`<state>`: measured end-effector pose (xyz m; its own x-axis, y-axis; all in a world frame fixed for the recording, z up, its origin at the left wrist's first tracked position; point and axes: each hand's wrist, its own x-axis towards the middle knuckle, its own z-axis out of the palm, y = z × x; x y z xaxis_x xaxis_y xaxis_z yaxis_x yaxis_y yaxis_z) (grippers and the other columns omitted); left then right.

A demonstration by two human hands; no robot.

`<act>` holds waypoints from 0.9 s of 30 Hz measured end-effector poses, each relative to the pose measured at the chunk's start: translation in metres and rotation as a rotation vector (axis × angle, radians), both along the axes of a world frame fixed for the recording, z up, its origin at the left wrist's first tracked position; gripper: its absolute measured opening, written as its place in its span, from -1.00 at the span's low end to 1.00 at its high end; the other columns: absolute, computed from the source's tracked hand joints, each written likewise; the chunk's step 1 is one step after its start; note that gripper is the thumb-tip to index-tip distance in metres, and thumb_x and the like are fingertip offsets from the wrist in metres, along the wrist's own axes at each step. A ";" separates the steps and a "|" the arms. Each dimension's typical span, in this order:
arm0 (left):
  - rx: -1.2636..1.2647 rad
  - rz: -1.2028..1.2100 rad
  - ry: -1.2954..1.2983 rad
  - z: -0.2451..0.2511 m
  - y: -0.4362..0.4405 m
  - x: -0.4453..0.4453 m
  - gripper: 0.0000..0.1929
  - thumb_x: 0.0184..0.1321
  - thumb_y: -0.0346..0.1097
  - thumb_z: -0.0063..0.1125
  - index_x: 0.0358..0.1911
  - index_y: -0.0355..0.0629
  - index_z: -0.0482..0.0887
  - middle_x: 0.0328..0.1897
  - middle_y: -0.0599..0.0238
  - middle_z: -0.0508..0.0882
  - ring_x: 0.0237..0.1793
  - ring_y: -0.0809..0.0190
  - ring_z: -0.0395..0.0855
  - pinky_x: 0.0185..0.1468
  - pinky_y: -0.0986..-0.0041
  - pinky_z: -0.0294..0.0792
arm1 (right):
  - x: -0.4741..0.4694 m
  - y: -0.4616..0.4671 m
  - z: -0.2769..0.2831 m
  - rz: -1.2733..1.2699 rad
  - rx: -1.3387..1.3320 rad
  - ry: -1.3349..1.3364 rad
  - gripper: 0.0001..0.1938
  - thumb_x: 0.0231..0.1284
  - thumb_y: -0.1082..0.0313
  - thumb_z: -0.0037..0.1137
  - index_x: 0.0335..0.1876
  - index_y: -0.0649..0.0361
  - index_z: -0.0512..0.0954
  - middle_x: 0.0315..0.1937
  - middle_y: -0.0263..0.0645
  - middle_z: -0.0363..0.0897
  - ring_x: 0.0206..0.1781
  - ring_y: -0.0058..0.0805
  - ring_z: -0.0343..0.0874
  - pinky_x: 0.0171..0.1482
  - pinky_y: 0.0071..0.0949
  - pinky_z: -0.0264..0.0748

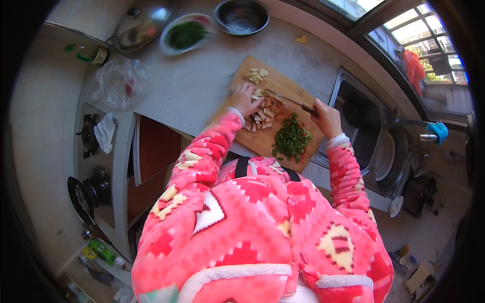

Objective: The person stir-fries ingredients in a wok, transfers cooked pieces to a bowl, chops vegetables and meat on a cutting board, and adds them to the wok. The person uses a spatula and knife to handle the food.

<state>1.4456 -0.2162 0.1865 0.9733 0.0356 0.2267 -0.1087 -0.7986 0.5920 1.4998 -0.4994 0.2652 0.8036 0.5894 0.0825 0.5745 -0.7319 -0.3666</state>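
My right hand (328, 119) grips the dark handle of a kitchen knife (284, 97). Its blade reaches left over a wooden cutting board (248, 142), with the tip close to my left hand (244, 99). That hand rests at the upper left of a heap of diced pale, brown-edged food (263, 118), thumb apart from the fingers; whether it pinches a piece is unclear. Sliced garlic (257, 75) lies at the board's far end. Nearer me on the board is a pile of chopped green and red peppers (291, 138).
A sink (354, 113) adjoins the board on the right. Along the back stand a plate of greens (186, 35), a metal bowl (241, 17) and a lidded pan (140, 26). A plastic bag (120, 83) lies left, beyond the gas stove (96, 166) with a frying pan (80, 199).
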 end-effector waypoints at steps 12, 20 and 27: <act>-0.007 0.120 0.331 0.010 0.020 0.059 -0.43 -0.16 -0.26 0.36 0.00 -0.15 0.41 0.00 0.16 0.38 -0.15 0.03 0.54 -0.08 0.32 0.41 | 0.074 0.029 -0.047 -0.293 0.402 0.663 -0.69 0.16 0.14 0.11 -0.48 0.26 0.45 -0.74 -0.39 0.40 -0.72 -0.69 0.35 -0.67 -0.63 0.21; -0.059 0.132 0.208 -0.007 0.015 0.080 -0.54 -0.25 -0.33 0.42 -0.21 -0.22 0.50 -0.21 0.14 0.48 -0.17 0.01 0.51 -0.11 0.34 0.40 | 0.084 0.049 -0.098 -0.180 0.401 0.748 -0.65 0.12 0.09 0.13 -0.58 0.24 0.48 -0.79 -0.37 0.41 -0.74 -0.65 0.36 -0.66 -0.55 0.23; -0.371 0.217 0.293 -0.014 0.016 0.098 -0.54 -0.32 -0.41 0.46 -0.25 -0.25 0.54 -0.23 0.21 0.54 -0.32 0.22 0.57 -0.21 0.47 0.45 | 0.081 0.067 -0.076 -0.213 0.470 0.961 -0.69 0.17 0.11 0.09 -0.45 0.25 0.48 -0.72 -0.38 0.44 -0.72 -0.66 0.39 -0.66 -0.65 0.26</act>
